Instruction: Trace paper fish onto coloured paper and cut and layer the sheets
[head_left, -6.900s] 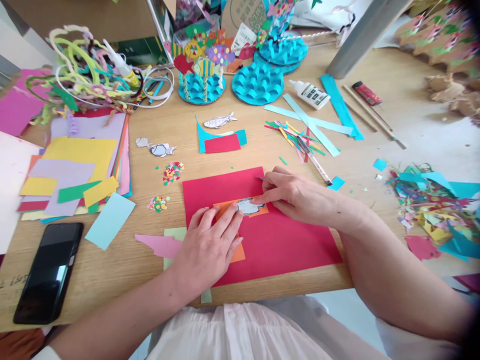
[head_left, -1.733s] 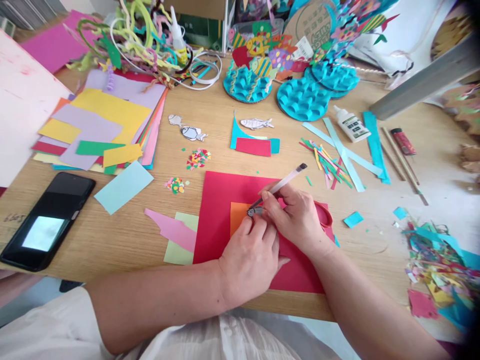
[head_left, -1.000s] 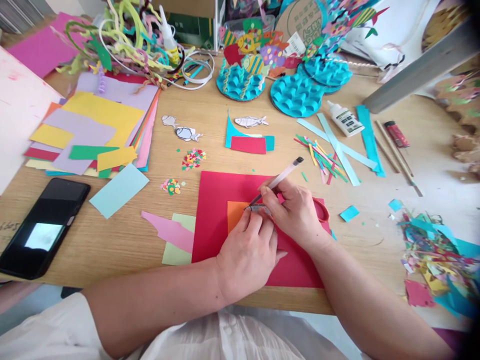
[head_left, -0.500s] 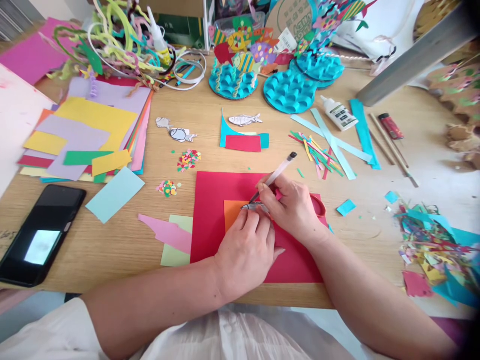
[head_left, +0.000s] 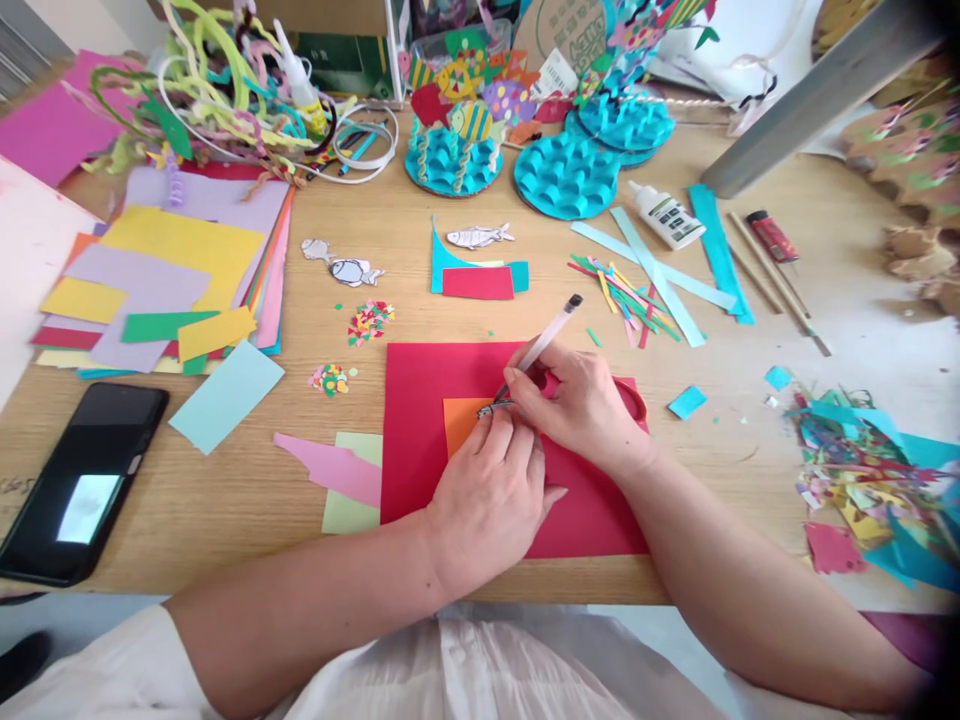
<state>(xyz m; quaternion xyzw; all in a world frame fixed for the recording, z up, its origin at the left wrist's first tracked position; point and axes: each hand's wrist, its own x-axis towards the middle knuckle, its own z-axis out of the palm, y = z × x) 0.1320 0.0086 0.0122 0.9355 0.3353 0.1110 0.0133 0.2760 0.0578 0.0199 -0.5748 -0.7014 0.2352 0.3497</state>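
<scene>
My right hand (head_left: 581, 400) is closed round a white pen (head_left: 551, 332), whose tip meets the edge of a small paper fish cutout (head_left: 486, 411). The fish lies on a piece of orange paper (head_left: 456, 430), mostly covered by my fingers. With fingertips together, my left hand (head_left: 491, 495) holds the fish down; its thumb sticks out to the right. Both hands rest over a large red sheet (head_left: 420, 380). Beside my right hand a red scissors handle (head_left: 637, 405) shows, the rest hidden. More paper fish (head_left: 480, 236) lie farther back.
Stacked coloured paper (head_left: 165, 250) and a phone (head_left: 82, 480) lie left. Paper strips (head_left: 622, 300), a glue bottle (head_left: 667, 215) and wooden sticks (head_left: 780, 280) are back right. Paper scraps (head_left: 862, 460) pile up at right. Blue round bases (head_left: 566, 180) stand at the back.
The view has shifted slightly, so most things sit a little farther left. The pen tip has moved a little along the fish's edge, while my left hand keeps its hold.
</scene>
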